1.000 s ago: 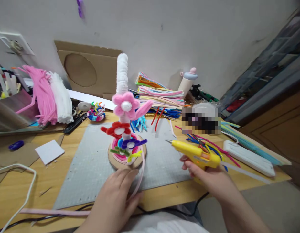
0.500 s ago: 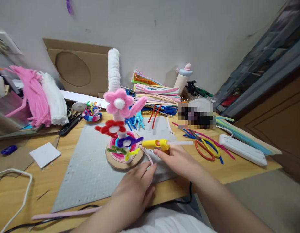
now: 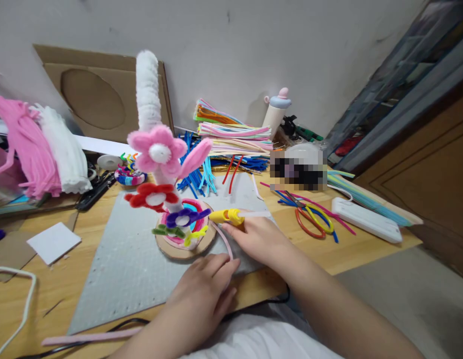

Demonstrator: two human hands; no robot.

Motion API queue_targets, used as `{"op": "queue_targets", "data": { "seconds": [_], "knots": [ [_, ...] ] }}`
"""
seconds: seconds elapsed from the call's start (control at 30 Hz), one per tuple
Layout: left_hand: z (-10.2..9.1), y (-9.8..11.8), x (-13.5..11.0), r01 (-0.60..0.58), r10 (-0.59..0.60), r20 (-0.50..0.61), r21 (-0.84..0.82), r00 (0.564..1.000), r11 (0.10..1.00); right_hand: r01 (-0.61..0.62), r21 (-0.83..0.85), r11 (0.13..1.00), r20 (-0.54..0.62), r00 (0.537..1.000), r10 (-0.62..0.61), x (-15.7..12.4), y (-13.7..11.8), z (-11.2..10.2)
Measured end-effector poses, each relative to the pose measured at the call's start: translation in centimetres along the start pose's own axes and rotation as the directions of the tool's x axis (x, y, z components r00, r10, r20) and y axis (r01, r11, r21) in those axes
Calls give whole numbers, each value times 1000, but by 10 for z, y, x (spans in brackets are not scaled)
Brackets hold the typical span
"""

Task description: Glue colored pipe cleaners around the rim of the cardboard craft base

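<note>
A pipe-cleaner craft stands on a round cardboard base (image 3: 179, 248): a white fuzzy post (image 3: 147, 89) with a pink flower (image 3: 158, 150), a red flower (image 3: 151, 196) and a purple flower (image 3: 184, 217). My right hand (image 3: 257, 239) grips a yellow glue gun (image 3: 227, 216), its nozzle touching the base's right edge. My left hand (image 3: 205, 294) rests on the grey mat (image 3: 115, 264) just in front, fingers pinching a thin pink pipe cleaner (image 3: 224, 239) that runs up to the base.
Stacks of coloured pipe cleaners (image 3: 231, 134) lie at the back, pink and white bundles (image 3: 37, 149) at the left. Scissors (image 3: 314, 219) and a white power strip (image 3: 366, 222) sit to the right. A cardboard sheet (image 3: 93, 99) leans on the wall. A small bottle (image 3: 276, 109) stands behind.
My right hand brought the glue gun leftward from the table's right side to the base's edge. My left hand shifted right, holding the pink pipe cleaner. The view panned right.
</note>
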State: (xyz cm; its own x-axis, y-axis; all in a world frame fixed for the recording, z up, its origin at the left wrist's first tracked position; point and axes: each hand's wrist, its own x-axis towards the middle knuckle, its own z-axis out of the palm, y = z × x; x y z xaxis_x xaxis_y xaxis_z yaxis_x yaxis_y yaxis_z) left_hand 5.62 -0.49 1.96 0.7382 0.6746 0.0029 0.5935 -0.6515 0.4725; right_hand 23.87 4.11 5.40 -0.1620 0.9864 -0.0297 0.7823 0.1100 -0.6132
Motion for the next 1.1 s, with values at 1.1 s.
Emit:
{"op": "queue_targets", "data": {
  "seconds": [1.1],
  "knots": [
    [0, -2, -14, 7, -14, -47, -140, 999, 990, -63, -92, 994, 142, 987, 76, -32, -2, 5]
  ]
}}
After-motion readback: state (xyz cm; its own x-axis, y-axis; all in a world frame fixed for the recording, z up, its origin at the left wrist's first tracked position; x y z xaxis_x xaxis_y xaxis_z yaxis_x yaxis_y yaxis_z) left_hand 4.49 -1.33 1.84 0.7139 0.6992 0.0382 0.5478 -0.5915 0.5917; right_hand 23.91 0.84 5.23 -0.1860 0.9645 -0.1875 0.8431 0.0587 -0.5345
